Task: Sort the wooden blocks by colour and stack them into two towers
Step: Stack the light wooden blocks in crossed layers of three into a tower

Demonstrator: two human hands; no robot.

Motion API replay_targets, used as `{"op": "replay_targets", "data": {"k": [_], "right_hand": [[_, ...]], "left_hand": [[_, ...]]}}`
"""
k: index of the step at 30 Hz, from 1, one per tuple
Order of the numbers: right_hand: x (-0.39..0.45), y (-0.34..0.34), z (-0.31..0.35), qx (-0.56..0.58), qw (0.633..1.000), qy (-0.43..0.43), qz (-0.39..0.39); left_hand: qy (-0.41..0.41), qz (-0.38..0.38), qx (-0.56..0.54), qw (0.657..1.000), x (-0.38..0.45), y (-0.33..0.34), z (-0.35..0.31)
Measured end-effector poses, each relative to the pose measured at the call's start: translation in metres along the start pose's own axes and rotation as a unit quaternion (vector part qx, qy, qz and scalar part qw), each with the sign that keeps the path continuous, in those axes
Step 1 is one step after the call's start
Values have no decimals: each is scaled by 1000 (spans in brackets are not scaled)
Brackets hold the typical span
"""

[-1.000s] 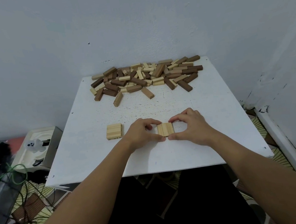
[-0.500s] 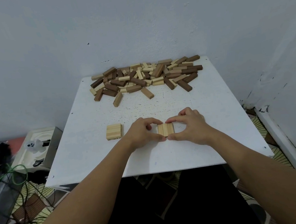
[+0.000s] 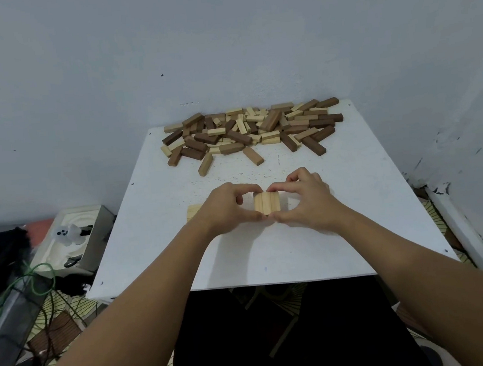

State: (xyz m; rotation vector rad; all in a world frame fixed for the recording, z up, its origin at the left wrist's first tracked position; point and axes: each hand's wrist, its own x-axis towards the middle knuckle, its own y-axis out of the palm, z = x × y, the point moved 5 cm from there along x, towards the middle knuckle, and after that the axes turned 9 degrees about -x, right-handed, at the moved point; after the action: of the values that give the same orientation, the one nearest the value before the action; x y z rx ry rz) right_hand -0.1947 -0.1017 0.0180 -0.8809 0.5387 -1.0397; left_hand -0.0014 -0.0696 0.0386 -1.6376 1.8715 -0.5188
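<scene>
1. The three pale blocks [image 3: 266, 202] lie side by side on the white table [image 3: 354, 201], in the near middle, right in front of me. They make one flat layer.
2. My left hand [image 3: 227, 210] is curled round the left side of this layer. Its thumb and first finger pinch the near and far ends.
3. My right hand [image 3: 305, 198] does the same on the right side, so both hands grip the same three blocks.
4. I think I am squeezing the layer to make it neat. To do it well, I should push in gently from both sides until no gaps show and the ends line up. Then I should let go slowly, so nothing slides.
5. A second pale layer [image 3: 193, 211] sits just to the left, partly hidden by my left hand. I cannot tell how many blocks it has.
6. The big pile of mixed blocks [image 3: 251, 131] lies at the far edge of the table, by the wall, well apart from my hands. Dark and pale ones are jumbled there, so most of the sorting is not yet done.
7. I see no words, names or labels on the blocks or the table.
</scene>
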Motion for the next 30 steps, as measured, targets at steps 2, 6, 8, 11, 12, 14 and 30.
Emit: {"op": "replay_targets", "data": {"k": [2,6,8,11,12,14,30], "right_hand": [[9,0,16,0,1000,-14,-4],[27,11,50,5,999,-45,12],[35,20,67,7,998,-57,23],[47,36,87,-2,997,-69,35],[50,41,92,-4,997,-71,39],[57,51,100,-6,997,-69,46],[67,80,104,15,996,-41,74]], "left_hand": [[1,-10,3,1000,-5,-18,1],[-16,-36,7,999,-17,-52,19],[-28,-43,13,999,-24,-65,33],[-40,-48,16,998,-30,-81,54],[-45,-49,14,998,-31,-85,61],[-55,-48,8,997,-32,-93,73],[-81,-2,-11,997,-23,-101,107]]}}
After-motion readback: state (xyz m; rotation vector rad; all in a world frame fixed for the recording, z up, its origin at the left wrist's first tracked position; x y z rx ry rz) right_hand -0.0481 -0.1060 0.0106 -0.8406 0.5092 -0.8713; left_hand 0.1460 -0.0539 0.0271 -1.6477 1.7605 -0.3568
